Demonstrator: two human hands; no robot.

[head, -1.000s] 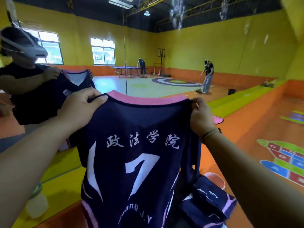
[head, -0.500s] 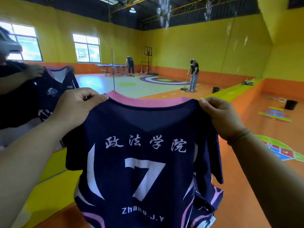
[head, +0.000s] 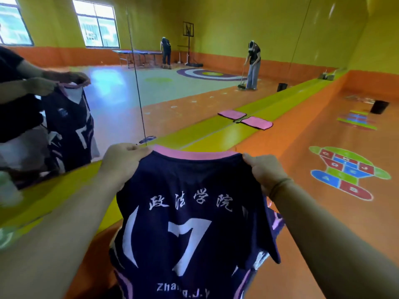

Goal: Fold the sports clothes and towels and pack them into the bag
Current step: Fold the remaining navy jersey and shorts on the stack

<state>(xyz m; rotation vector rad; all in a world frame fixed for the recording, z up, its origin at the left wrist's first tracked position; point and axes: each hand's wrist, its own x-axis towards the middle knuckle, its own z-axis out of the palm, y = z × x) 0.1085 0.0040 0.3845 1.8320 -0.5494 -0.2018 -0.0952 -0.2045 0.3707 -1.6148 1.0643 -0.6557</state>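
Held item: navy sports jersey [head: 190,212], back panel toward us, printed with white characters, a large "7" and a name line below.

Grip, left: our left hand [head: 123,162] is curled over the shoulder edge beside the pink collar [head: 190,153], with the cloth pinched under the fingers.

Grip, right: our right hand [head: 264,171] is closed on the opposite shoulder in the same way; a thin band [head: 279,186] circles that wrist.

Position: we hold the jersey up in the air between both hands, stretched across the shoulders, its body hanging down in front of us above the orange floor.

Surroundings: a yellow ledge [head: 205,134] runs just beyond the collar. A pink towel [head: 257,123] lies flat on it, farther along, against a wall mirror [head: 112,100] that repeats it. A painted hopscotch marking [head: 345,171] lies on the floor at right, and a black bin [head: 379,106] stands well beyond.
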